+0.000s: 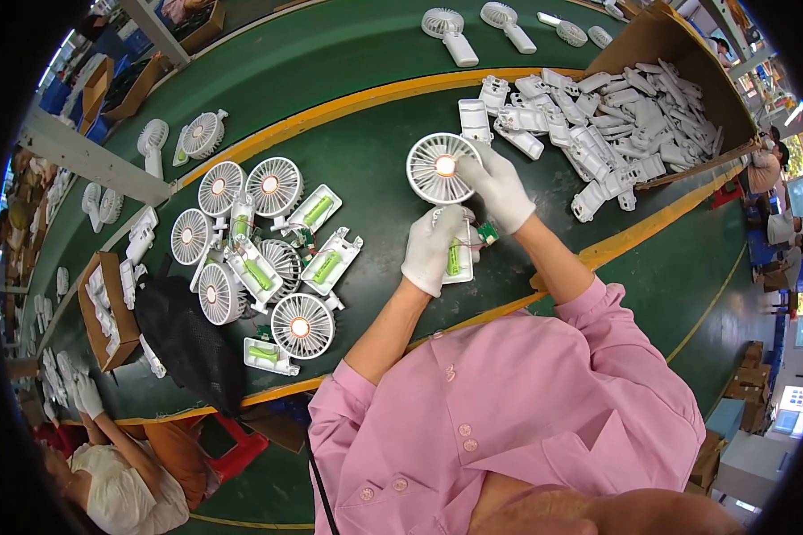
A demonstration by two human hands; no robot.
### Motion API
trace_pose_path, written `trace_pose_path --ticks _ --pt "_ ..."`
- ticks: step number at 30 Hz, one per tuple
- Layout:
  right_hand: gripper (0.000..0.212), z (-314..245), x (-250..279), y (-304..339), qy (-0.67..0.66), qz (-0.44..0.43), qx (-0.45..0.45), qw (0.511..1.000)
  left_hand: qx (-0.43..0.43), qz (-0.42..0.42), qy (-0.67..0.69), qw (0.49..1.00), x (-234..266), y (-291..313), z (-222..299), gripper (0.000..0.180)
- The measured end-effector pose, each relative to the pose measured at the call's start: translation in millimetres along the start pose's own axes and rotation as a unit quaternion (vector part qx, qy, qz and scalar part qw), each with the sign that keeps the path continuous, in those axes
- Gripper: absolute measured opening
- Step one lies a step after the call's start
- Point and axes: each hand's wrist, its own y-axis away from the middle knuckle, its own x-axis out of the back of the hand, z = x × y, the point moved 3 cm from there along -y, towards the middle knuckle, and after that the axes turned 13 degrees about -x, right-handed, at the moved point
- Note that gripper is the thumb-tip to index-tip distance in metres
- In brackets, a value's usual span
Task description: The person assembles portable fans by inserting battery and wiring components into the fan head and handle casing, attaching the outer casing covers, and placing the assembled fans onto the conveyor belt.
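While the dark green conveyor surface (pixel 366 53) with its yellow edge stripes fills most of the view, work sits near its middle. Open brown cardboard box (pixel 669 40) at upper right, tipped toward the person, spilling a heap of white plastic handle shells (pixel 616 125) onto the surface. Smaller brown cardboard box (pixel 107 308) at far left, also holding white parts.

Left of centre: cluster of unfinished white round-grilled handheld fans (pixel 259 245), lying flat, handles open, green cylindrical batteries showing in them. Fans touch and overlap one another. Black mesh bag (pixel 187 339) just below the cluster. Two finished white fans (pixel 477 27) lie near the top edge, well apart from the cluster.

Both hands wear white fabric gloves. Left hand (pixel 433 250) closed around the open white handle of the one white fan (pixel 437 168) raised over the surface; green battery (pixel 454 257) visible in that handle. Right hand (pixel 500 187) grips the fan's round head at its right rim, fingers curled over the grille. Small green circuit board (pixel 488 234) hangs on thin wires between the two hands, just beside the handle.

A co-worker's white-gloved hand (pixel 87 395) rests at lower left.
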Motion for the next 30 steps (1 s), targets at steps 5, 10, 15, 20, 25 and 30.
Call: trace_pose_path --ticks 5,10,15,20,25,30 --pt "0.018 -3.4 15.8 33.2 0.165 -0.026 0.009 0.986 0.003 -0.009 0.331 0.944 16.7 -8.7 -6.6 0.039" --pt "0.026 -23.8 -2.3 53.8 0.207 -0.005 0.252 0.945 0.001 0.018 0.297 0.955 10.4 -7.8 -4.3 0.038" --pt "0.029 -32.9 -10.9 46.7 0.331 0.009 0.345 0.878 -0.006 0.011 0.27 0.963 10.2 -8.3 -8.9 0.035" --pt "0.029 -37.1 -12.4 48.8 0.382 0.031 0.359 0.851 -0.022 0.014 0.198 0.98 13.8 -8.0 -13.2 0.035" --pt "0.031 -36.7 -14.2 49.7 0.413 0.056 0.353 0.838 -0.027 -0.001 0.149 0.989 12.4 -8.0 -11.6 0.042" --pt "0.032 -38.5 -16.3 49.9 0.433 0.041 0.359 0.826 -0.027 0.014 0.166 0.986 12.3 -7.5 -7.8 0.032"
